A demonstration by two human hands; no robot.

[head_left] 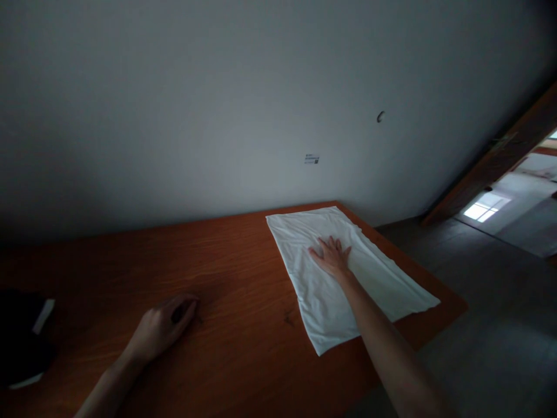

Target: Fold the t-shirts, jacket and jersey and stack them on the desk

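A white cloth [300, 261], roughly rectangular and slightly wrinkled, lies spread out at the right end of the brown wooden table [226, 261]. My right hand [333, 255] presses on it, palm down, with the fingers spread. Off to the left of the cloth, my left hand [163, 325] rests on the bare wood. Its fingers are curled and the thumb meets them, with a gap inside the curl and nothing visible in it.
A dark bundle with white edges [24, 337] lies at the table's left end. Behind the table rises a pale wall with a small label [312, 158] and a round hole [380, 116]. A wooden door frame [491, 159] and grey floor [435, 249] are at the right.
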